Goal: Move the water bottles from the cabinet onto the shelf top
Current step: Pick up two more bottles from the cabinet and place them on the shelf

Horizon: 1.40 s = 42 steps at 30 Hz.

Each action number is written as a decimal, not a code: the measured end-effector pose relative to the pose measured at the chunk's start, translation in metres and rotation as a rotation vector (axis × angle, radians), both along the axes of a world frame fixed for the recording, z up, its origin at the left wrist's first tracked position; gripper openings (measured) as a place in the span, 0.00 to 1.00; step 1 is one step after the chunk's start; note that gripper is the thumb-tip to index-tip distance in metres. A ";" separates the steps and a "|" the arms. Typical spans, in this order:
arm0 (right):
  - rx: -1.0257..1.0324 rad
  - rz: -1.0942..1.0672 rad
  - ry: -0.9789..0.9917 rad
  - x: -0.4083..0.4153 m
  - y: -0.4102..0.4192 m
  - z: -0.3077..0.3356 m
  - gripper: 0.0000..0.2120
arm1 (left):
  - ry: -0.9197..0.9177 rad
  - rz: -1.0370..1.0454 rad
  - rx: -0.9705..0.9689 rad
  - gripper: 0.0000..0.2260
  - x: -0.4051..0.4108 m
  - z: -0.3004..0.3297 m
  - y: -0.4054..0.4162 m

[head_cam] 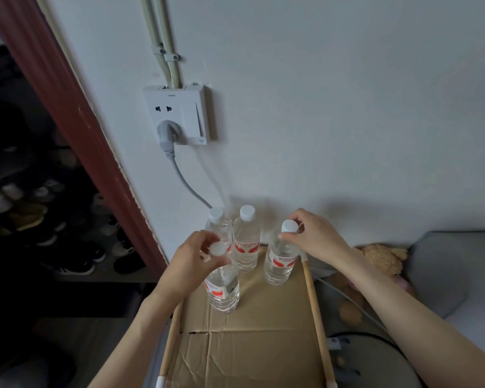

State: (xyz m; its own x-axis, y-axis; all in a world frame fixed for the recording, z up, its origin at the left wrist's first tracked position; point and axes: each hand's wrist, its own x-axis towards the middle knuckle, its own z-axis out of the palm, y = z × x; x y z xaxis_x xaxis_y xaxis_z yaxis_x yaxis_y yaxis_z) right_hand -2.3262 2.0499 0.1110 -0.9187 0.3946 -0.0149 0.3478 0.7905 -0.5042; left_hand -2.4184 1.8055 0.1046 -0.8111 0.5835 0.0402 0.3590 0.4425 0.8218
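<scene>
White painted wall (319,107) filled the background, with a plastic socket-and-switch plate (178,114) fed by two pale conduits, and a grey plug and cable (177,169) curving down from it. Below lay the shelf top (252,331), a flat sheet of creased brown cardboard framed by round light-wood rails along both sides.

Four clear plastic water bottles stood upright on the cardboard, each ribbed, filled with water, capped in white and wrapped in a red-and-white label. Two back bottles (245,242) stood side by side close to the wall, nearly touching. The left hand (192,256) curled its fingers round the neck of the front left bottle (221,284), just under the cap. The right hand (317,236) pinched the cap and neck of the front right bottle (279,259), near the right rail. Both held bottles appeared to rest on the cardboard.

Left of a reddish-brown door frame (76,121), dim shoe racks (39,214) showed. A tan plush toy (381,259) lay against grey fabric on the right.
</scene>
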 end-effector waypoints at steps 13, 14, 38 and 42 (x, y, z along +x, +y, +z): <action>-0.113 0.002 -0.014 -0.002 0.000 -0.002 0.18 | -0.003 -0.004 -0.052 0.16 0.002 -0.001 0.002; -0.122 -0.009 -0.002 -0.003 -0.001 -0.003 0.17 | 0.016 0.010 -0.060 0.16 0.003 -0.002 0.003; -0.169 -0.016 0.035 -0.031 0.002 -0.008 0.22 | 0.062 0.125 -0.016 0.23 -0.002 -0.011 0.007; -0.364 -0.061 0.121 -0.021 -0.003 -0.021 0.27 | -0.008 0.136 0.054 0.23 0.003 -0.025 -0.001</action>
State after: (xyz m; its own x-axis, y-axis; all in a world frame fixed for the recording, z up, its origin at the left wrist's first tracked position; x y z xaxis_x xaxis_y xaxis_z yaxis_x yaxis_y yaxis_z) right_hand -2.3471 2.0467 0.0903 -0.8973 0.4377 -0.0571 0.3095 0.5315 -0.7885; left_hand -2.4154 1.8046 0.0793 -0.8830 0.4653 0.0621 0.2923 0.4415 0.8483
